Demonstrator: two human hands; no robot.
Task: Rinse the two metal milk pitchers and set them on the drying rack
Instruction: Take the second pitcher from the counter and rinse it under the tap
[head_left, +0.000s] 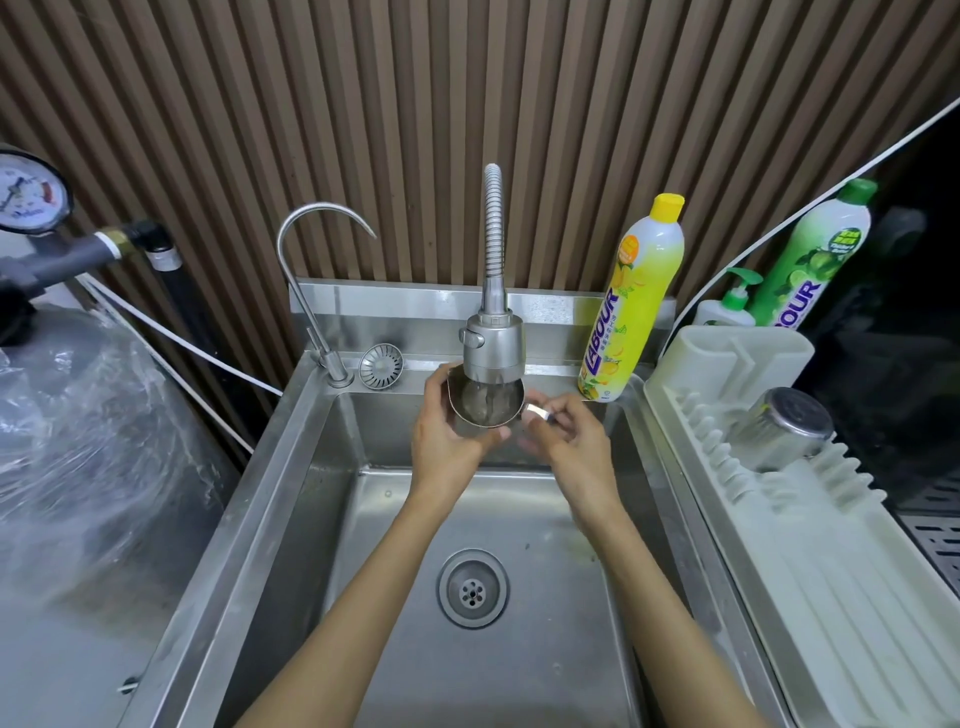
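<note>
A metal milk pitcher (485, 405) is held upright right under the spray head of the flexible tap (492, 345), and water runs into it. My left hand (447, 434) wraps around its body from the left. My right hand (563, 436) pinches its handle on the right side. A second metal pitcher (782, 428) lies mouth-down on the white drying rack (810, 525) to the right of the steel sink (291, 499).
A yellow dish-soap bottle (631, 306) stands on the sink's back right corner; a green bottle (810, 260) and a pump bottle (730, 306) stand behind the rack. A thin curved tap (311, 291) and a loose strainer (381, 366) sit at the back left. The drain (471, 590) is below.
</note>
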